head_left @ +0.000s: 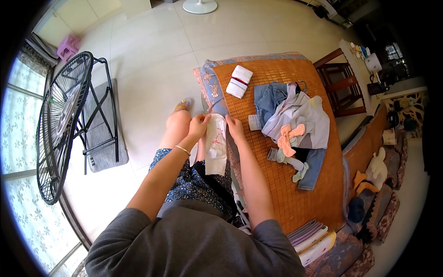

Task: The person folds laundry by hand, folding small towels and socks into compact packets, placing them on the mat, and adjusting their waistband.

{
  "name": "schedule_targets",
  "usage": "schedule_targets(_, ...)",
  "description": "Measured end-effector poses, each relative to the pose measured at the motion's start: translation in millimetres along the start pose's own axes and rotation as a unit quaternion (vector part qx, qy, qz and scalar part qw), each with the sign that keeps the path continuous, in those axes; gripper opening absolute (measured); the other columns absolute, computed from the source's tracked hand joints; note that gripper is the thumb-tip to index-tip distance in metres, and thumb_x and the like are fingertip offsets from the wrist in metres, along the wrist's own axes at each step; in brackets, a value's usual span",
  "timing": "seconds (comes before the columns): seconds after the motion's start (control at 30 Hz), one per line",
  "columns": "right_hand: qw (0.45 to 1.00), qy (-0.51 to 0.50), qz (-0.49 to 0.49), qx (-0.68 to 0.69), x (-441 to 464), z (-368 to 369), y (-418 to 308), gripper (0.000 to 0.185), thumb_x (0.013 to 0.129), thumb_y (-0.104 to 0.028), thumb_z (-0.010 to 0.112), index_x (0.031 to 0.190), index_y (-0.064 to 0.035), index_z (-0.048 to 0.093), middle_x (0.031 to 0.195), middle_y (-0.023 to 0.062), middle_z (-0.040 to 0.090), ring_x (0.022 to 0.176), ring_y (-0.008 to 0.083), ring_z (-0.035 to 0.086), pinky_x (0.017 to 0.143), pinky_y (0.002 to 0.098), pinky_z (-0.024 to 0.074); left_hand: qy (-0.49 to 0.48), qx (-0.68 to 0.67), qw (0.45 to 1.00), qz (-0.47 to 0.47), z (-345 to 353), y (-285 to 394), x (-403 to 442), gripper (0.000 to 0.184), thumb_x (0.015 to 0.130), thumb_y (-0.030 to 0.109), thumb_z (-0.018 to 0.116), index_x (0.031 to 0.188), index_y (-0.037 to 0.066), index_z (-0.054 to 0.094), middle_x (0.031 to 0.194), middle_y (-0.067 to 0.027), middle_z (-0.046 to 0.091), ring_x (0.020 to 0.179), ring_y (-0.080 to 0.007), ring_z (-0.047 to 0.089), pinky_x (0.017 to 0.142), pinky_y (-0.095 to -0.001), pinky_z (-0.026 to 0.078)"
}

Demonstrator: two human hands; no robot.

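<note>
A white cloth item (216, 144) with a faint reddish print hangs between my hands above my lap. My left hand (199, 126) pinches its upper left edge, and my right hand (235, 127) pinches its upper right edge. To the right, a heap of clothes lies on the brown woven mat (281, 203), with a pale grey garment (295, 113), blue jeans (314, 171), a peach-coloured item (289, 139) and several small socks (295, 165). Beyond my right hand, a folded white bundle (239, 81) with a dark red band rests near the mat's far edge.
A black round-framed folding chair (67, 120) stands on a grey rug (104, 134) at the left. Folded cloths (311, 235) lie at the mat's near end. A wooden chair (341, 85) and a plush toy (377, 167) are at the right.
</note>
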State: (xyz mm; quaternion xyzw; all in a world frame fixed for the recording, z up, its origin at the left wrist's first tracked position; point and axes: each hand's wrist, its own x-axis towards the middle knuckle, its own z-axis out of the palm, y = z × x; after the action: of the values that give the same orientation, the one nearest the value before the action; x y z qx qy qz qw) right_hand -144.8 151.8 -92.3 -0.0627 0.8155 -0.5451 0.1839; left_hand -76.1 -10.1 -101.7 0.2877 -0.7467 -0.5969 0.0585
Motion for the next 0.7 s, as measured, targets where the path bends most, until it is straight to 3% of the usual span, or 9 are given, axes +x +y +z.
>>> schedule_targets(0.13, 1.0, -0.007, 0.007, 0.01, -2.9, 2.2, 4.0, 0.04, 0.087, -0.034, 0.061, 0.073, 0.003, 0.061, 0.064, 0.0026, 0.057, 0.061, 0.0091, 0.048, 0.058, 0.0279, 0.0398, -0.033, -0.035, 0.999, -0.009, 0.6, -11.3, 2.6, 0.026, 0.084, 0.025, 0.065, 0.083, 0.0, 0.066, 0.069, -0.0084, 0.064, 0.062, -0.013, 0.058, 0.06, -0.029, 0.047)
schedule_targets(0.37, 0.999, 0.04, 0.003, -0.029, -0.8, 12.2, 17.4, 0.036, 0.085, -0.032, 0.064, 0.074, 0.0029, 0.062, 0.064, 0.0047, 0.059, 0.06, 0.0106, 0.05, 0.058, 0.0284, 0.0414, -0.042, -0.087, 0.995, -0.038, 6.2, -30.1, 12.1, 0.025, 0.085, 0.025, 0.065, 0.085, 0.0, 0.065, 0.068, -0.0061, 0.064, 0.061, -0.011, 0.056, 0.059, -0.0286, 0.046)
schedule_targets(0.47, 0.998, 0.057, 0.009, -0.019, -6.7, 13.3, 6.9, 0.039, 0.084, -0.033, 0.065, 0.071, 0.0029, 0.061, 0.063, 0.0058, 0.06, 0.06, 0.0116, 0.051, 0.058, 0.0288, 0.0422, -0.02, -0.06, 0.997, -0.035, -0.2, -3.8, -1.8, 0.025, 0.084, 0.024, 0.065, 0.082, -0.001, 0.065, 0.069, -0.0091, 0.064, 0.062, -0.0157, 0.059, 0.061, -0.0309, 0.047)
schedule_targets(0.53, 0.996, 0.079, -0.001, -0.044, -10.8, 17.0, 3.6, 0.038, 0.083, -0.033, 0.066, 0.072, 0.0026, 0.06, 0.064, 0.0057, 0.059, 0.06, 0.0123, 0.052, 0.058, 0.029, 0.0425, 0.035, 0.074, 0.996, 0.042, -0.2, 1.9, -7.4, 0.022, 0.082, 0.021, 0.065, 0.086, -0.001, 0.063, 0.079, -0.0148, 0.064, 0.071, -0.0256, 0.061, 0.067, -0.0354, 0.048)
schedule_targets(0.57, 0.992, 0.101, -0.011, -0.069, -13.3, 17.8, 1.9, 0.037, 0.082, -0.032, 0.067, 0.072, 0.0023, 0.06, 0.064, 0.0057, 0.059, 0.06, 0.0129, 0.052, 0.058, 0.0293, 0.0428, 0.035, 0.073, 0.996, 0.042, 1.2, 5.2, -10.8, 0.022, 0.082, 0.021, 0.065, 0.086, -0.001, 0.063, 0.079, -0.0148, 0.064, 0.071, -0.0256, 0.061, 0.067, -0.0354, 0.048)
schedule_targets(0.63, 0.989, 0.122, -0.022, -0.084, -16.2, 17.2, 0.3, 0.034, 0.082, -0.031, 0.068, 0.075, 0.0017, 0.059, 0.065, 0.0056, 0.059, 0.06, 0.0136, 0.052, 0.058, 0.0292, 0.0431, 0.097, 0.049, 0.986, 0.126, 5.8, 4.1, -11.6, 0.017, 0.081, 0.014, 0.063, 0.091, 0.0, 0.06, 0.091, -0.0186, 0.061, 0.084, -0.0343, 0.058, 0.075, -0.0401, 0.046)
schedule_targets(0.7, 0.984, 0.142, -0.034, -0.098, -16.5, 13.5, -5.3, 0.032, 0.081, -0.029, 0.069, 0.077, 0.0011, 0.058, 0.065, 0.0056, 0.058, 0.06, 0.0142, 0.053, 0.059, 0.0291, 0.0435, 0.119, 0.039, 0.984, 0.128, 0.3, 5.3, -9.6, 0.016, 0.08, 0.01, 0.061, 0.094, 0.001, 0.058, 0.094, -0.0183, 0.059, 0.088, -0.0347, 0.056, 0.076, -0.0409, 0.045)
